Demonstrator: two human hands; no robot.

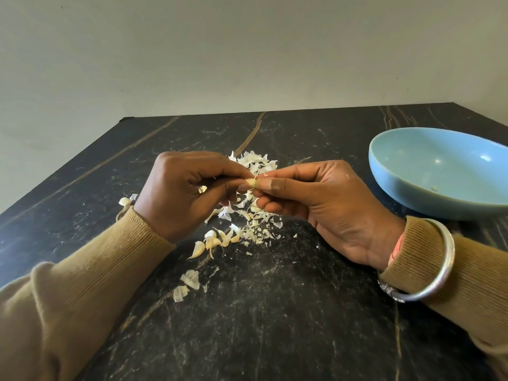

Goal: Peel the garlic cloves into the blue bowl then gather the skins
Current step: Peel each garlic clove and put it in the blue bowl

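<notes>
i had both hands raised a little off the desk [275, 312], fingertips meeting in the middle. the left hand [181, 193] pinched the clove [251, 183] between thumb and forefinger, and the right hand [316, 204] pinched the same clove from the other side, its thumb laid along the top. neither hand was spread. only a small pale part of the clove showed between the fingertips, so i could not tell for sure how its long axis ran, nor how much skin was left on it.

what mattered for the coming move was the blue bowl [412, 193]. it sat on the desk to the right of the hands, well apart from the left and near the right, just beyond the right wrist. i judged that the right hand, being nearer, should carry the clove over once it was bare, a short swing outward with nothing in the way.

the skins [257, 163] lay scattered directly under and beyond the fingertips. a cluster of unpeeled cloves [214, 242] lay below the left hand, toward me, with one stray clove [124, 201] outside the left wrist. so i judged the peeling only part done, and the gathering not yet begun.
</notes>
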